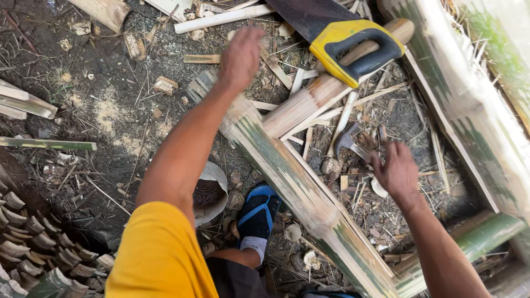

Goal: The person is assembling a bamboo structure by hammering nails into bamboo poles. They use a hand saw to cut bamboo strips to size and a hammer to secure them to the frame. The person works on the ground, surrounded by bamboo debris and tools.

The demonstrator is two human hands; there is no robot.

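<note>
My left grip (240, 55) hovers loosely spread over the long split green bamboo pole (287, 176); my right grip (395, 168), fingers apart, reaches beside the steel claw hammer (346, 139).

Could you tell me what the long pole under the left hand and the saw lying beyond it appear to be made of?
The long pole looks like split bamboo: green, weathered skin with pale streaks and a raw, fibrous cut face. The left hand is near its far end. The saw seems to have a dark metal blade, dull rather than shiny, and a moulded handle, probably plastic, in yellow with a black grip.
</note>
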